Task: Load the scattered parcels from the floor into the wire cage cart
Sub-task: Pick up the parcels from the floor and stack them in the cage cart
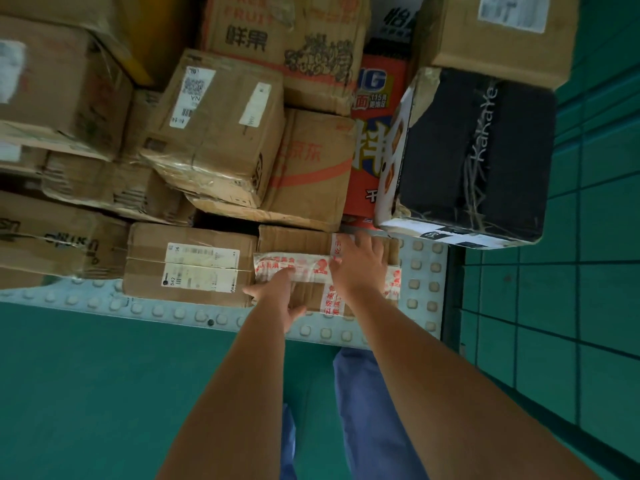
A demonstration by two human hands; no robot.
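— While we lean over the pile, where are our hands?

— Both are on the small cardboard parcel (311, 271) with the red-printed white tape. It lies on the pale studded floor strip (420, 292), at the near right corner of the heap, touching the brown box with two white labels (190, 265) on its left.

— How do the fingers sit?

— Our right hand (360, 261) lies flat on the parcel's top, fingers spread and reaching toward the far edge. Our left hand (277, 296) takes the near left corner, thumb out to the left, fingers curled round the near edge; we cannot tell how far they go under it.

— Is the parcel off the floor?

— We cannot tell; it looks level with the box beside it.

— What else lies around us?

— Just behind the parcel there is a tilted brown box with a long label (221, 133), resting on a carton with a red stripe (311, 171). To the right stands a black box with white lettering (474, 154), with a red printed carton (374, 133) wedged between it and the striped one. More brown cartons are stacked to the left and behind. Below our arms we see the green floor (104, 393) and blue trouser legs (367, 410); green tiles (571, 306) run along the right.
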